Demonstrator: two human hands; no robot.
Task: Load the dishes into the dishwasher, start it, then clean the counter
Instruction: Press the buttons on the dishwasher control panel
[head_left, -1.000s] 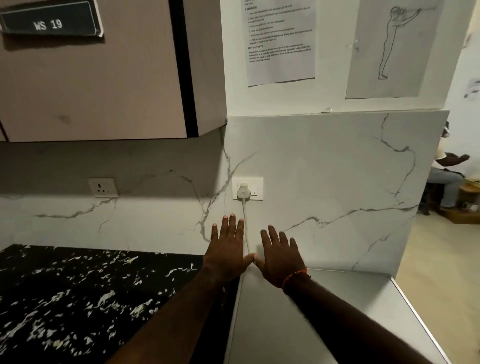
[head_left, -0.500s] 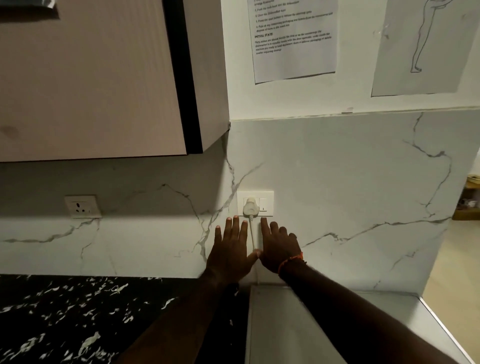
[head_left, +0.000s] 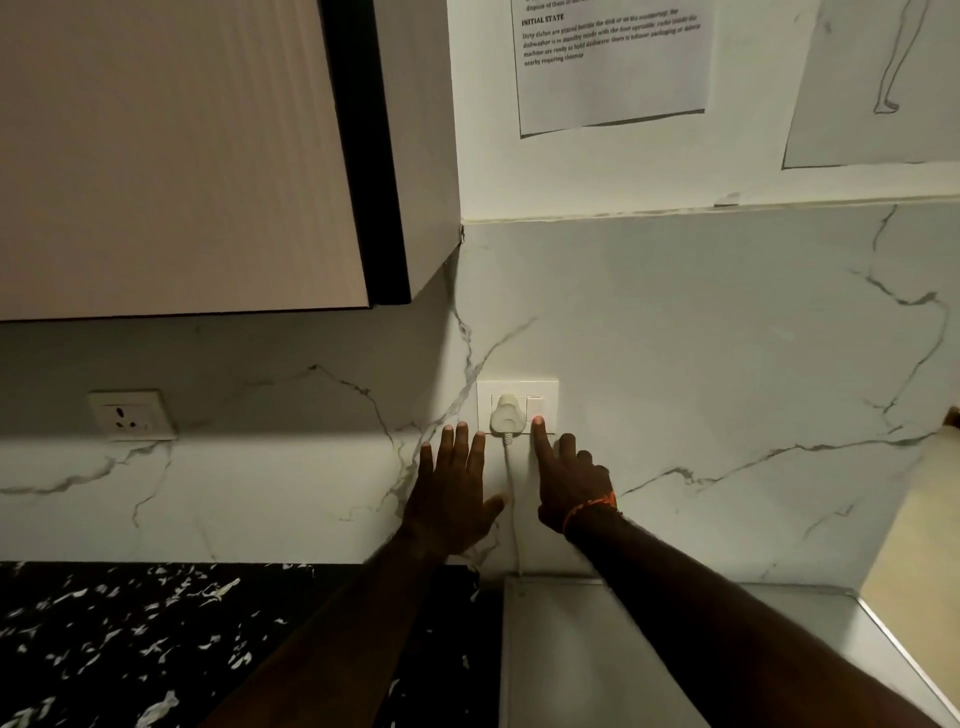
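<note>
Right hand (head_left: 571, 480) has its index fingertip on the white rocker switch (head_left: 535, 408), other fingers curled, gripping nothing. Left hand (head_left: 454, 493) lies flat and spread on the marble wall, empty, just left of the white plug (head_left: 505, 418). The grey dishwasher top (head_left: 561, 654) sits below the right forearm, beside the black speckled bench (head_left: 130, 639).

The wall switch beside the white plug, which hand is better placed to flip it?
Right. The right hand already has its index fingertip on the wall switch; the left hand lies flat on the wall left of the plug.

Both forearms are bare and sleeveless, with an orange thread bracelet (head_left: 592, 506) circling the right wrist.
</note>
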